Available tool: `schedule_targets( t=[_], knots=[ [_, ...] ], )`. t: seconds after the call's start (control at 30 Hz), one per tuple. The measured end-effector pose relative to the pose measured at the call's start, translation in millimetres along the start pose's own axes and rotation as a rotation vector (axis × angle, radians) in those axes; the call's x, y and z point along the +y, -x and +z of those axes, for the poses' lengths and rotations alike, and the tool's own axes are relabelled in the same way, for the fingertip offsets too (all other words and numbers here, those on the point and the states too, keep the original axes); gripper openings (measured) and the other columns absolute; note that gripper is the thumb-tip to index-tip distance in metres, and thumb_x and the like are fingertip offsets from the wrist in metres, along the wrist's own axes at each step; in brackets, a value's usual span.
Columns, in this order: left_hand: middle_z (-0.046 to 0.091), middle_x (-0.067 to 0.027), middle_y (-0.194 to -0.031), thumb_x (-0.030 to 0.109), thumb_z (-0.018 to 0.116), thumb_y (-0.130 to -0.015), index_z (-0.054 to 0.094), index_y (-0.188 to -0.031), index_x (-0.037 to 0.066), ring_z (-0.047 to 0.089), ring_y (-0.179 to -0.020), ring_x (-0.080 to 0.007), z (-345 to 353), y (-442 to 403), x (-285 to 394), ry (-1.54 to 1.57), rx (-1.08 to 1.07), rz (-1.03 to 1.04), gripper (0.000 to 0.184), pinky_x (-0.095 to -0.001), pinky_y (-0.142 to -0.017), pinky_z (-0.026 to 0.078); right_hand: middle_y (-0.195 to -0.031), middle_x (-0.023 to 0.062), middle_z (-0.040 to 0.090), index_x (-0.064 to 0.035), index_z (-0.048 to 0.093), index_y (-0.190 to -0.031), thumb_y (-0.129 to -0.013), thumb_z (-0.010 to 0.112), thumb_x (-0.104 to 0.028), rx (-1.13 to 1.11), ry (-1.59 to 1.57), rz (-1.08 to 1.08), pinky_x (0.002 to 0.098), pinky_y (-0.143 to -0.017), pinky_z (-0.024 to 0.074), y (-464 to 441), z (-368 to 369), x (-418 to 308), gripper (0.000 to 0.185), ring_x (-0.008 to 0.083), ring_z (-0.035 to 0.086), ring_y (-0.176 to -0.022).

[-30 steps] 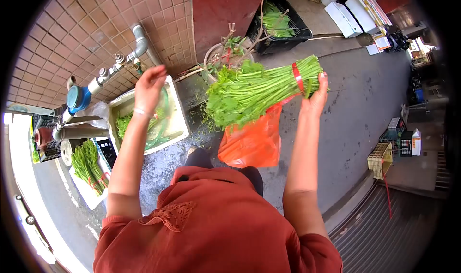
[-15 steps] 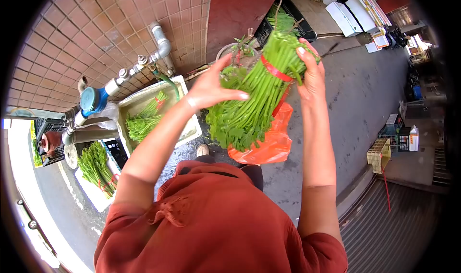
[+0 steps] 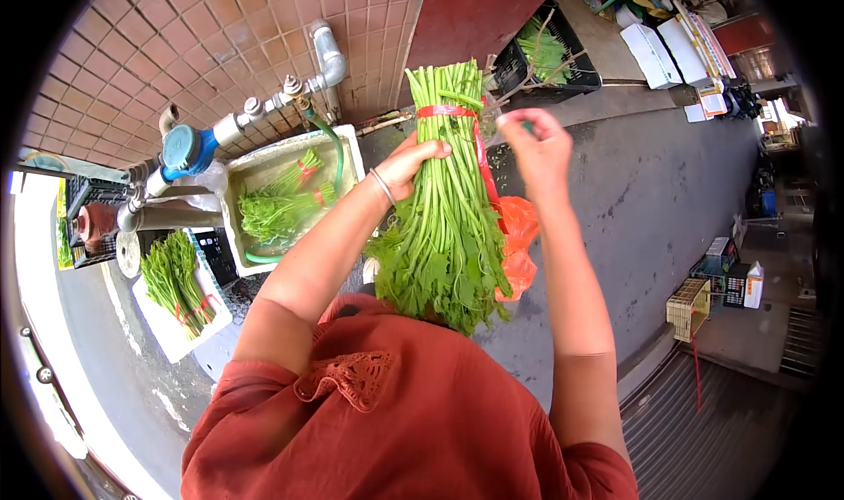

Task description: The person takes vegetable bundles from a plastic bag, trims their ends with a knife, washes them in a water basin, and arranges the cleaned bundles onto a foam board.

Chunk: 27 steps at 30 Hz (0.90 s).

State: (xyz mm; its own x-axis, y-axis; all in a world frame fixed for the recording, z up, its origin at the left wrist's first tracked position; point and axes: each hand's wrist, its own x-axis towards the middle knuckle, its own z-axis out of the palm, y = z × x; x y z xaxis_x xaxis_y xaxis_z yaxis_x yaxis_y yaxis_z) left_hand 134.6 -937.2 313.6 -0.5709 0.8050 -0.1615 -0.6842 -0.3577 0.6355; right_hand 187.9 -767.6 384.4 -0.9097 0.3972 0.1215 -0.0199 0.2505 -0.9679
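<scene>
A large bunch of leafy green stalks [image 3: 444, 192] hangs upright in front of me, cut ends up and leaves down. Red tape [image 3: 447, 111] circles it near the top, and a loose red strip runs down its right side. My left hand [image 3: 407, 166] grips the bunch from the left, below the tape, thumb across the stalks. My right hand [image 3: 538, 148] is raised just right of the bunch with curled fingers; something thin and clear seems to be at its fingertips, too blurred to name. An orange plastic bag [image 3: 519, 250] lies behind the bunch, partly hidden.
A sink [image 3: 356, 153] with bundled greens and a green hose [image 3: 332, 135] stands left, below pipes with a blue meter [image 3: 185, 148]. Another bundle [image 3: 176, 280] lies on a white tray at far left. A black crate [image 3: 585, 80] is behind; a yellow crate [image 3: 688, 309] stands right.
The bunch has turned from nearly sideways to upright and moved nearer my body. My left hand has closed on it, while my right hand has let go and moved to its right.
</scene>
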Motion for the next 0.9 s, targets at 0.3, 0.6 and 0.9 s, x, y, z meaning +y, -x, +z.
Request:
schedule_targets(
  t=[0.3, 0.6, 0.9],
  knots=[
    [0.047, -0.0133, -0.115, 0.008, 0.072, -0.066, 0.017, -0.128, 0.007, 0.05, -0.105, -0.0227, 0.8, 12.7, -10.1, 0.081, 0.15, 0.102, 0.083, -0.0399, -0.087, 0.045, -0.076, -0.0036, 0.047, -0.0073, 0.052, -0.088, -0.066, 0.069, -0.002, -0.246, -0.162, 0.22, 0.0172, -0.057, 0.0347, 16.0, 32.0, 16.0, 0.028, 0.0028, 0.038, -0.065],
    [0.053, -0.006, -0.096, -0.002, 0.056, -0.067, 0.032, -0.122, 0.006, 0.055, -0.081, -0.0133, -2.6, 19.2, 7.3, -0.091, 0.157, 0.162, 0.061, -0.0282, -0.076, 0.047, -0.074, -0.0058, 0.047, -0.0059, 0.055, -0.087, -0.07, 0.065, 0.0, -0.154, -0.162, 0.006, 0.0152, -0.053, 0.0327, 18.6, 47.3, 22.0, 0.021, 0.0004, 0.036, -0.058],
    [0.053, -0.0033, -0.086, 0.001, 0.054, -0.066, 0.038, -0.115, 0.009, 0.053, -0.076, -0.0131, 4.5, 26.0, 11.7, 0.003, 0.241, 0.026, 0.052, -0.0328, -0.073, 0.048, -0.077, -0.005, 0.055, -0.0065, 0.057, -0.091, -0.066, 0.068, -0.007, -0.207, 0.097, -0.112, 0.0199, -0.058, 0.0419, 11.9, 54.8, 21.5, 0.028, 0.0046, 0.046, -0.06]
  ],
)
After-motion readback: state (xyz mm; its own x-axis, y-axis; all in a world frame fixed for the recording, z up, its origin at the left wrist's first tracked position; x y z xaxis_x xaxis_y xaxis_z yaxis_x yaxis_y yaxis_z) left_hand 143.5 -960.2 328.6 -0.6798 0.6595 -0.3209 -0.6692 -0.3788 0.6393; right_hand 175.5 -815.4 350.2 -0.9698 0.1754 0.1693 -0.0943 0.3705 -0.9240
